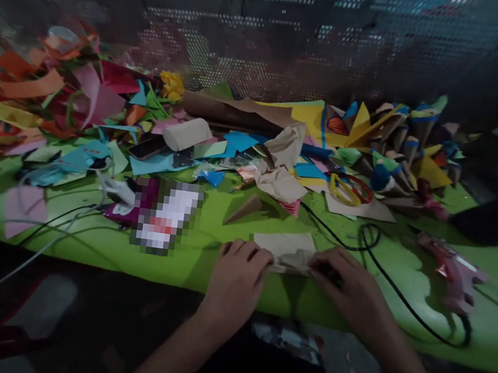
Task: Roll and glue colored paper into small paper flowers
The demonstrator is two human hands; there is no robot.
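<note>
A piece of light brown paper (287,245) lies on the green table near its front edge, its near side bent up or folded. My left hand (240,271) is closed over the paper's left end, fingers curled on it. At the opposite end, my right hand (340,278) pinches the paper's right corner between thumb and fingers. Just beyond my left hand lies a small brown paper cone (245,209). Crumpled brown paper (280,175) sits farther back.
On the right rests a pink glue gun (453,268), its black cord (399,301) looping toward the middle. At left are a purple tool (124,211), a blurred-out white item (169,219) and cables. Coloured paper scraps (100,96) pile along the back, with scissors (344,190) among them.
</note>
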